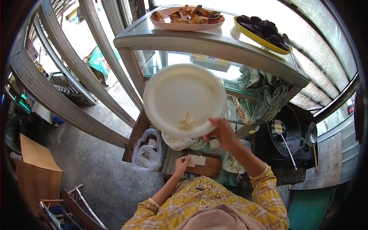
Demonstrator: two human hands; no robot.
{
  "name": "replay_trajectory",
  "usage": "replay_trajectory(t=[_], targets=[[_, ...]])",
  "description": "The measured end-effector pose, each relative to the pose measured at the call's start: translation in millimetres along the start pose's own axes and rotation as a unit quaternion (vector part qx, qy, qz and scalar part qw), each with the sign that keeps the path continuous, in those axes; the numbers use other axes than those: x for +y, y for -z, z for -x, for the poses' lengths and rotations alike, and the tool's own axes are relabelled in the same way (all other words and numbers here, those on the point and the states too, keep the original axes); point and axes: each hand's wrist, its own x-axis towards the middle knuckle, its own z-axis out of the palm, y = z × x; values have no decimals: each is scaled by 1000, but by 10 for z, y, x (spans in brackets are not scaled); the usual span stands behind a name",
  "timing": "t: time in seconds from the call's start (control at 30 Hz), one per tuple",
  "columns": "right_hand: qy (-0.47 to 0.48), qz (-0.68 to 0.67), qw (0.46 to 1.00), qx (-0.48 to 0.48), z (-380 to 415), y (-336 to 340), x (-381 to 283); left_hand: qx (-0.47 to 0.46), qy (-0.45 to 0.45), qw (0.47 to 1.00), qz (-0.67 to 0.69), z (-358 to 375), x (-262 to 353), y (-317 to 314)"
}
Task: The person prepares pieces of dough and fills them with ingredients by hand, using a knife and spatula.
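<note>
My right hand (224,134) grips the lower right rim of a round white plate (176,96), which is raised and tilted toward me. A few pale folded dough pieces (187,122) lie near the plate's lower edge. Below it, the fingers of my left hand (182,165) are closed at the left edge of pale square dough wrappers (197,160). These wrappers rest on a brown wooden board (211,167). Right of the board, partly behind my right forearm, is a clear container (232,164) with a pale, shredded-looking filling.
On top of the glass display case (214,40) stand a pink plate (165,23) of fried folded pastries and a yellow dish (245,32) of dark pieces. A wok (293,143) with utensils sits at right. A plastic bag (147,159) lies left of the board.
</note>
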Motion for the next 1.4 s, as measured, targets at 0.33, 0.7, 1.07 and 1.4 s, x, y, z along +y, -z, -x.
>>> replay_trajectory(t=[0.33, 0.7, 1.07, 1.4], targets=[[-115, -44, 990, 71, 301, 346, 926, 95, -102, 990, -10, -15, -128, -32], [-42, 19, 981, 190, -297, 917, 1364, 1, -4, 1000, -21, 7, 28, -20], [-37, -65, 970, 231, -449, 949, 1380, 6, -3, 1000, -10, -63, -96, -1], [7, -75, 952, 296, -499, 993, 1419, 3, -6, 1000, -14, -59, -43, -68]])
